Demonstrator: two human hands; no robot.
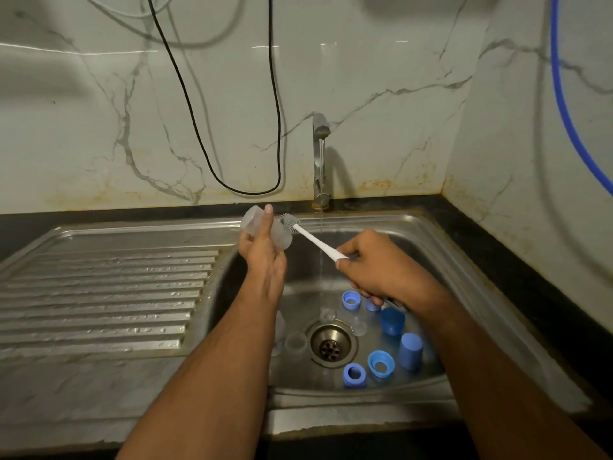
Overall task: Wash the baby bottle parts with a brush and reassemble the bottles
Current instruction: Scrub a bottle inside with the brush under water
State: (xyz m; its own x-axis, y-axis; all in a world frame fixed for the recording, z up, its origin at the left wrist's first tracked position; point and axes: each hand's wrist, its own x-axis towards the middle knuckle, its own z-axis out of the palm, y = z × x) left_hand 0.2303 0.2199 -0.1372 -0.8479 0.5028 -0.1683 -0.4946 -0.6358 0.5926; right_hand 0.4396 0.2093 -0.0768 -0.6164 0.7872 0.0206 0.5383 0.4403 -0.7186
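Observation:
My left hand (263, 252) grips a clear baby bottle (253, 222) lying tilted above the left side of the sink basin. My right hand (378, 268) holds the white handle of a bottle brush (310, 236); its grey bristle head sits at the bottle's mouth end. On the basin floor lie blue collar rings (351, 299) (380, 363) (354, 375), blue caps (392, 321) (411, 350) and clear parts (296, 341) (327, 315) around the drain (330, 344). Another clear piece is partly hidden behind my left forearm.
The tap (320, 154) runs a thin stream into the steel sink (441, 247). A ribbed, wet drainboard (109, 293) lies to the left. A black cable (232, 187) and a blue hose (564, 111) hang along the marble wall. Dark counter edges surround the sink.

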